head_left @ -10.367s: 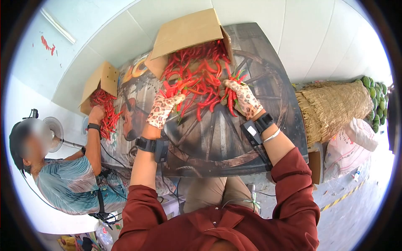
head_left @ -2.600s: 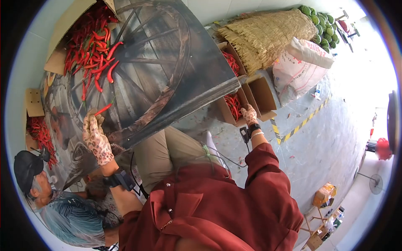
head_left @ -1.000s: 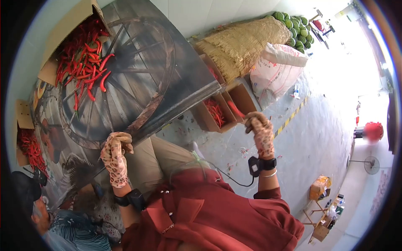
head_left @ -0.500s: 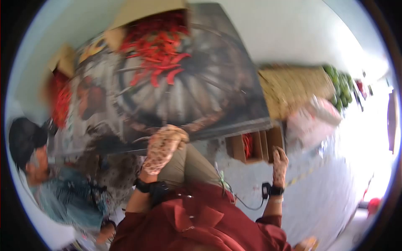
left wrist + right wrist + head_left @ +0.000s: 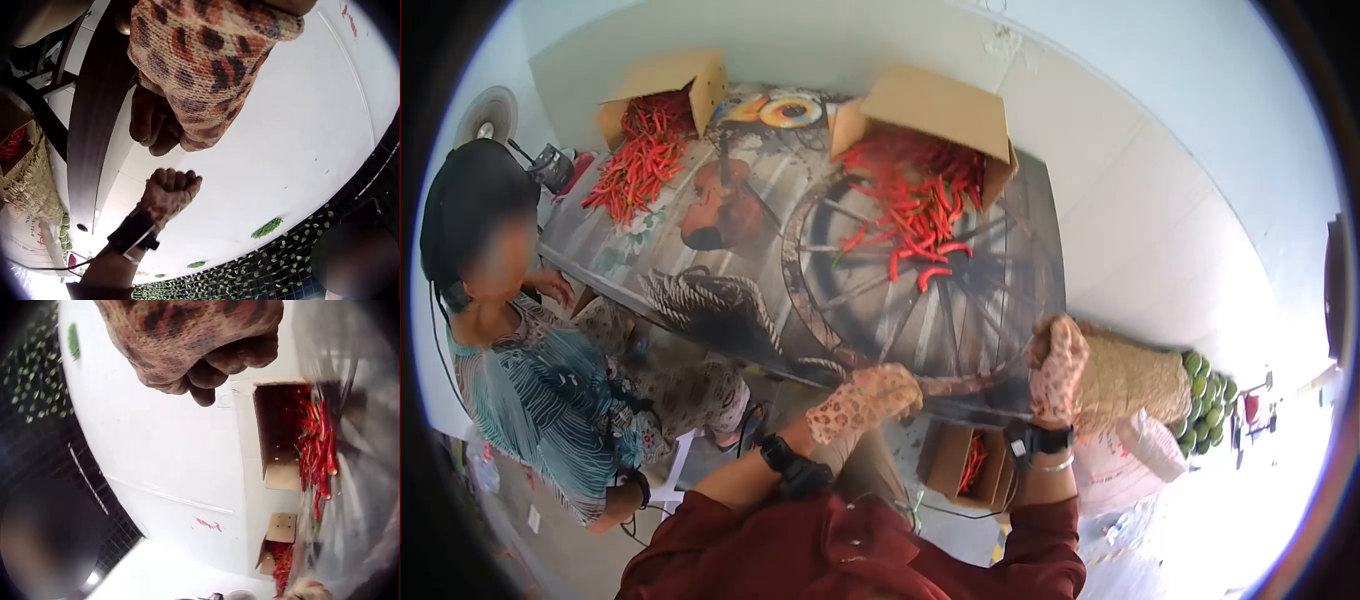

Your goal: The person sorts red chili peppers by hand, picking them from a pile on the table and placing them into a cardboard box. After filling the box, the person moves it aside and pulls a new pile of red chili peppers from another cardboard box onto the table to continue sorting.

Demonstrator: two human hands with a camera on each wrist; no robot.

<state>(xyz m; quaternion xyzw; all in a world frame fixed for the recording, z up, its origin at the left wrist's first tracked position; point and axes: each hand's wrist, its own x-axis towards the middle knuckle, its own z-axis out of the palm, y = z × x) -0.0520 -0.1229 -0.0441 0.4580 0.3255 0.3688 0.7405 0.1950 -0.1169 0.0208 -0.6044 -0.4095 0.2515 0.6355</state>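
Right, both gloved hands curl into fists, nothing visible in them: left hand (image 5: 867,398) at the near edge of the bench (image 5: 1000,320), right hand (image 5: 1057,362) by its corner. Risk, I'd say: a clumsy gloved sweep knocks stray chillies (image 5: 915,205) off that edge. They lie well beyond the hands, spilled from a cardboard box (image 5: 945,105), glossy red, slim, curved.

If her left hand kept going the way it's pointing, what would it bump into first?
Probably the near edge of the table. The left hand, fingers curled, is right by that edge and aimed across it. The red chilies lie well beyond. Depth is hard to judge here.
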